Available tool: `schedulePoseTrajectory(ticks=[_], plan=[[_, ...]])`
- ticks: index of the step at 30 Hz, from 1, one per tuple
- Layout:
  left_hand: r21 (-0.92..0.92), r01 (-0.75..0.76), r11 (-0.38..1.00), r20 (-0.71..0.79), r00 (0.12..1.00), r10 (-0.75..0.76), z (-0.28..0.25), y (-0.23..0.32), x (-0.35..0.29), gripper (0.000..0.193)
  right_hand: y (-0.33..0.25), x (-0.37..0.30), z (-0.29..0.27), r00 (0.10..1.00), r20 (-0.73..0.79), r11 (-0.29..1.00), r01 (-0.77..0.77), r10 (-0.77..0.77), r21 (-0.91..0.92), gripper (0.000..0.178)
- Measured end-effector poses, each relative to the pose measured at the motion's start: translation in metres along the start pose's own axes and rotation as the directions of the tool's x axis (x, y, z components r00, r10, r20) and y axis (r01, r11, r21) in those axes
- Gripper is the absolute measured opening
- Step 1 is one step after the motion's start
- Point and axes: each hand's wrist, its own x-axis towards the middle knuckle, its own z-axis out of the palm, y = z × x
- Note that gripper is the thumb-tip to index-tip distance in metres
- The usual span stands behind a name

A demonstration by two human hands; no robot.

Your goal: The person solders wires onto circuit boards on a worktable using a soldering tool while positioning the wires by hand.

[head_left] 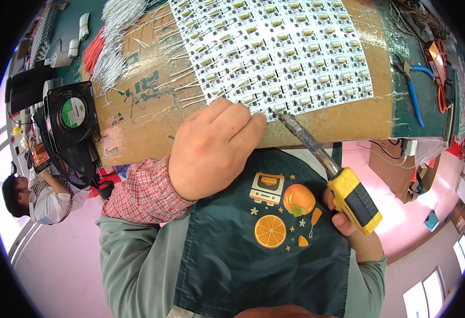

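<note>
My right hand (pixel 342 221) is wrapped round the yellow and black handle of a soldering iron (pixel 353 197). Its metal shaft slants up and left, and the tip meets the near edge of a white panel of small circuit boards (pixel 301 63). Just left of the tip, my left hand (pixel 211 146) is closed in a pinch at the panel's lower edge; its fingertips hide what they hold. White wires (pixel 190 85) stick out from the panel's left side, and several run across its boards.
Bundles of white wires (pixel 110 58) and red wires (pixel 92 52) lie at the far left of the brown work board (pixel 142 119). A black fan (pixel 73 112) stands at the left edge. Blue-handled pliers (pixel 416 98) lie at right. Another person (pixel 47 196) sits at far left.
</note>
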Motion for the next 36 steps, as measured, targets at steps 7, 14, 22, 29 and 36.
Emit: schedulePoseTrajectory(ticks=[7,14,22,29,36], plan=[[0.032,-0.014,0.999,-0.02,1.0,0.015,0.005,-0.0007,-0.0005,0.033,0.0045,-0.0015,-0.0003,1.0,0.019,1.0,0.016,-0.016,-0.016,0.048],[0.046,-0.04,0.998,-0.034,0.999,0.042,0.0062,-0.0005,0.0001,0.032,0.0056,-0.0006,-0.0005,0.999,0.022,0.999,0.037,-0.036,-0.039,0.043],[0.067,-0.041,0.997,-0.008,0.999,0.042,0.006,0.0002,0.0009,0.031,0.0063,-0.0005,-0.0005,0.999,0.033,0.999,0.027,-0.025,-0.041,0.047],[0.061,-0.049,0.997,0.0,0.999,0.049,0.0053,-0.0008,0.0016,0.027,0.0044,0.0024,0.0053,0.998,-0.043,0.999,0.049,-0.049,-0.008,0.053],[0.065,-0.05,0.997,0.004,0.999,0.049,0.0051,-0.0005,0.0024,0.026,-0.0005,0.0025,0.0003,1.0,0.0,1.0,-0.007,0.007,-0.013,0.052]])
